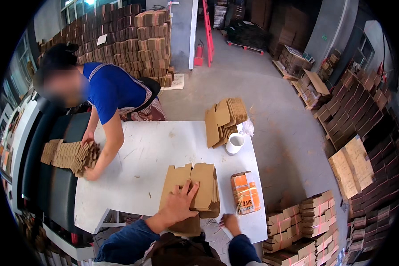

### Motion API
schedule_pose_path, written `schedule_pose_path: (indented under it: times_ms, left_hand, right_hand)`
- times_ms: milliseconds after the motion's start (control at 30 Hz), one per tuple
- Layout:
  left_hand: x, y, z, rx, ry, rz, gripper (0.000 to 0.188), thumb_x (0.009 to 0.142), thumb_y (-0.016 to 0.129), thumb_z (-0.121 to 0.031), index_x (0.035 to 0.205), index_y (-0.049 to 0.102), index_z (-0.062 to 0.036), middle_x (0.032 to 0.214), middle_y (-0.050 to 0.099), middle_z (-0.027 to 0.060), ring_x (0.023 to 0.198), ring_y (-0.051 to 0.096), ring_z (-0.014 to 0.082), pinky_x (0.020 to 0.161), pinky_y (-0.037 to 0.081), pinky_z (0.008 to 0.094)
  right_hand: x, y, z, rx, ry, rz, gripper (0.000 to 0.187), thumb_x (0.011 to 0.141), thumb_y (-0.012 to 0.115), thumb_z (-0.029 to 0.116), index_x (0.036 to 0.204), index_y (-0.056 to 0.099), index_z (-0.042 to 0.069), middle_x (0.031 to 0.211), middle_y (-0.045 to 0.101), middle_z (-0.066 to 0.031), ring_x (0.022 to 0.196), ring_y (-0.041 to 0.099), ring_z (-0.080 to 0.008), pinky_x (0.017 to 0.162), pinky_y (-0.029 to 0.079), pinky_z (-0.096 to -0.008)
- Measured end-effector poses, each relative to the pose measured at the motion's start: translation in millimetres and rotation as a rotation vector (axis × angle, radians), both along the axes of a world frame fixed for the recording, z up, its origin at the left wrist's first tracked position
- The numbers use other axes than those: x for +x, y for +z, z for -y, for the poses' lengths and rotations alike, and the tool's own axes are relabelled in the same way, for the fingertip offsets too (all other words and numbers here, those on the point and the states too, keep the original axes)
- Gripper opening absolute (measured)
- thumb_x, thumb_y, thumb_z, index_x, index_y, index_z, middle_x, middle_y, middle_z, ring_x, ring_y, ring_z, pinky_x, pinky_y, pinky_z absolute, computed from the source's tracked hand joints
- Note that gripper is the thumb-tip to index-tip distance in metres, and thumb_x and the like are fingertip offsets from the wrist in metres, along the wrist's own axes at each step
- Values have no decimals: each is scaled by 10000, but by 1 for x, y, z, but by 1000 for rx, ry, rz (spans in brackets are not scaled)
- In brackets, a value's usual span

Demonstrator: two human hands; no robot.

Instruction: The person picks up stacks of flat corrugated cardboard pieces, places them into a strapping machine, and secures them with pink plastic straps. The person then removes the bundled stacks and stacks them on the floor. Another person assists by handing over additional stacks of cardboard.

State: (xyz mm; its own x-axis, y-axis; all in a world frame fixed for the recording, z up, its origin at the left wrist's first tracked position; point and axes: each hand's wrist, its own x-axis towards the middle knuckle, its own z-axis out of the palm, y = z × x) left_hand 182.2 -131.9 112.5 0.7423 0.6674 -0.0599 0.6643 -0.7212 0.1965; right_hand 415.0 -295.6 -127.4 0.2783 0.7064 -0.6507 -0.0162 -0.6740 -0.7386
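Note:
A stack of flat brown cardboard blanks lies at the near edge of the white table, part of it jutting over the edge. My left hand rests on top of the stack with its fingers spread. To the right, my right hand is closed beside the table's near edge, and what its fingers hold, if anything, is hidden. Just beyond it lies a brown bundle with an orange printed label and thin yellowish strands across it.
A white cup stands by more cardboard blanks at the far right. At left, a co-worker in blue handles a row of folded cardboard on a dark conveyor belt. Bundled cardboard is stacked right of the table.

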Motion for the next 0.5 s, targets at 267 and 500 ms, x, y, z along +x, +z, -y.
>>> schedule_pose_path:
  times_ms: [267, 500]
  left_hand:
    - [-16, -2, 13, -198, 35, 130, 1066, 685, 730, -594, 1516, 238, -141, 1519, 274, 225, 1274, 393, 467, 953, 404, 594]
    - [10, -97, 20, 42, -118, 496, 703, 767, 655, -494, 1337, 462, -131, 1367, 455, 121, 1173, 452, 297, 980, 346, 504]
  right_hand:
    - [-46, 226, -167, 510, 352, 836, 601, 937, 546, 341, 1428, 379, 37, 1448, 354, -313, 1347, 330, -461, 1128, 295, -461]
    - [31, 179, -119, 262, 538, 988, 597, 942, 556, 330, 1413, 394, 2, 1421, 433, -254, 1288, 431, -399, 1075, 357, -438]
